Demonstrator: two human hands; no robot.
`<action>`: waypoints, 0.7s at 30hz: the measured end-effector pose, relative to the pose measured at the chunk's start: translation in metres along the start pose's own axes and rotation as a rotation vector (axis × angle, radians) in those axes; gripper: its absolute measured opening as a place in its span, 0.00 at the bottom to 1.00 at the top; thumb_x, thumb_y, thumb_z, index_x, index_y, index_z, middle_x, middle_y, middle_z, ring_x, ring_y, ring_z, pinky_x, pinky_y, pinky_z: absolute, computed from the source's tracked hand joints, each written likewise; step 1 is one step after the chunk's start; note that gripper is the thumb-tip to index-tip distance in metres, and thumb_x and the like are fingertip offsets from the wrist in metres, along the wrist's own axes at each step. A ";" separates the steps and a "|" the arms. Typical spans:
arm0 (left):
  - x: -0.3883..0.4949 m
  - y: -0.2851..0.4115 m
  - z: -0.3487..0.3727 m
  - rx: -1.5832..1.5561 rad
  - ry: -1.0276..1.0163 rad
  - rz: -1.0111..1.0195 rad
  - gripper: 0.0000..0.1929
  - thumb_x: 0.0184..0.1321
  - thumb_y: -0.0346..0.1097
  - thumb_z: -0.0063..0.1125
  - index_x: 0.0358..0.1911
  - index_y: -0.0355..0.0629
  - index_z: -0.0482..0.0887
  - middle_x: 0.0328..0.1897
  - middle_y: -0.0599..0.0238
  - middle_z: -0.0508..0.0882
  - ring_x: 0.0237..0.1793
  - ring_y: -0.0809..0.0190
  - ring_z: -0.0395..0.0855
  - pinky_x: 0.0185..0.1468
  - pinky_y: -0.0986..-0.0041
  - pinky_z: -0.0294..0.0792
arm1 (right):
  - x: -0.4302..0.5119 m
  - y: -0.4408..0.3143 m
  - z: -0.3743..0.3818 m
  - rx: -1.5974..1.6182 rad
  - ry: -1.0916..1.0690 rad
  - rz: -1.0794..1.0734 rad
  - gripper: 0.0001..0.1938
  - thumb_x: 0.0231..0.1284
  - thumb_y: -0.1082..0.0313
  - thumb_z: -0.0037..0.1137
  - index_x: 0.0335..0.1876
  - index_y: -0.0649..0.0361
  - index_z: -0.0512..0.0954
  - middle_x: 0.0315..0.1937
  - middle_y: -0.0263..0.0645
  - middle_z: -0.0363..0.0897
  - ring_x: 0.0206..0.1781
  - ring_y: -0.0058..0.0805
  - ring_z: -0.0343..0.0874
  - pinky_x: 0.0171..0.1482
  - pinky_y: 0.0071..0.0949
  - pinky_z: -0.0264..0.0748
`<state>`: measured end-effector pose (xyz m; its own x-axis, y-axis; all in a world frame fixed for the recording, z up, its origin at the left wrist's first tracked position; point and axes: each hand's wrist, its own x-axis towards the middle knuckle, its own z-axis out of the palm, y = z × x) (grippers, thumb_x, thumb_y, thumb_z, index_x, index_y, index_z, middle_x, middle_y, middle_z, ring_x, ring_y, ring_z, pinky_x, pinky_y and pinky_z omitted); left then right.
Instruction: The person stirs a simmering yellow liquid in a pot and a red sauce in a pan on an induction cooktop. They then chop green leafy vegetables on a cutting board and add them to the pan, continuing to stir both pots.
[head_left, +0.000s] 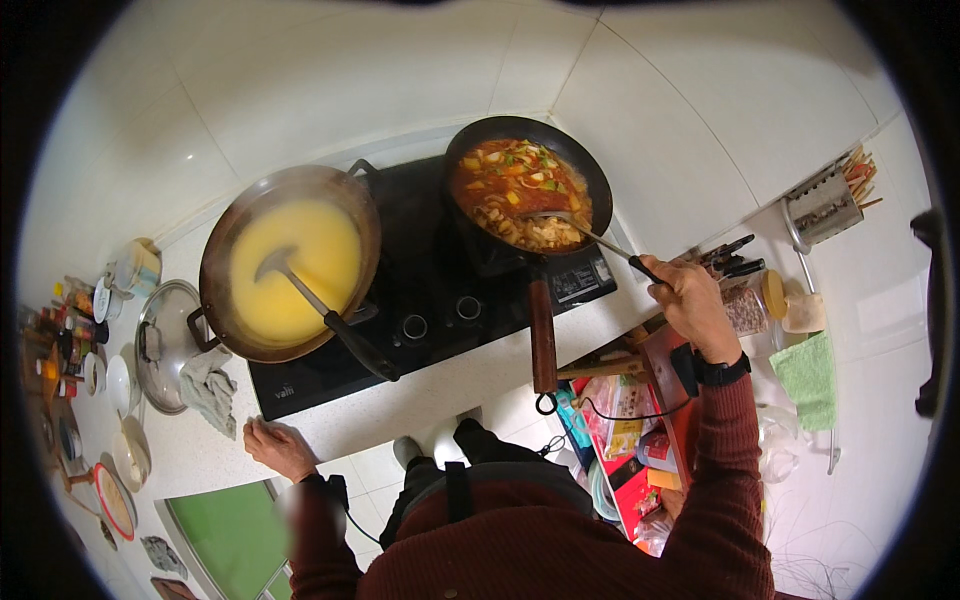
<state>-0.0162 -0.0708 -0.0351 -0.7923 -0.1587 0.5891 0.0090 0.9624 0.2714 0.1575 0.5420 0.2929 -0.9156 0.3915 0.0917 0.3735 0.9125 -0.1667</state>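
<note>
My right hand (691, 304) grips the black handle of a metal spatula (611, 246), whose head rests among pale sliced pieces at the near side of a dark frying pan (601, 187). Red sauce with diced vegetables (521, 176) fills the rest of that pan, and its wooden handle (542, 330) points towards me. My left hand (277, 448) leans on the edge of the white countertop (390, 409), holding nothing. To the left on the black cooktop (420, 225), a wok (217, 240) contains a thick yellow liquid (307, 225) with a black-handled ladle (307, 292) lying in it.
Left of the wok lie a glass lid (161, 322) and a grey cloth (208, 386). Bowls and condiment bottles crowd the far left. A utensil holder (823, 210), knives (731, 259) and a green towel (806, 375) line the right wall. Below stands a shelf with packages (622, 412).
</note>
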 end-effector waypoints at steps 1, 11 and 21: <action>0.000 0.001 0.000 0.000 0.002 0.003 0.15 0.69 0.23 0.56 0.57 0.34 0.85 0.62 0.46 0.83 0.61 0.38 0.80 0.64 0.47 0.73 | -0.002 0.000 -0.003 -0.008 0.004 0.024 0.23 0.60 0.75 0.66 0.63 0.58 0.87 0.41 0.52 0.87 0.41 0.52 0.87 0.47 0.43 0.82; 0.000 0.004 -0.002 0.021 0.012 0.000 0.13 0.70 0.24 0.56 0.56 0.32 0.85 0.61 0.45 0.84 0.61 0.38 0.81 0.62 0.47 0.74 | 0.004 0.022 0.009 -0.180 0.122 -0.049 0.24 0.60 0.72 0.66 0.65 0.52 0.85 0.37 0.48 0.85 0.41 0.54 0.86 0.46 0.50 0.82; 0.002 0.006 -0.004 0.013 -0.012 -0.013 0.15 0.70 0.23 0.55 0.57 0.32 0.85 0.63 0.45 0.82 0.62 0.39 0.80 0.64 0.48 0.73 | -0.004 0.029 0.004 0.024 0.054 0.085 0.23 0.64 0.72 0.66 0.66 0.57 0.85 0.44 0.54 0.89 0.47 0.56 0.88 0.50 0.46 0.83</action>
<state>-0.0153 -0.0664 -0.0297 -0.7997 -0.1684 0.5763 -0.0093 0.9632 0.2685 0.1713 0.5666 0.2832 -0.8711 0.4738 0.1293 0.4452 0.8729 -0.1996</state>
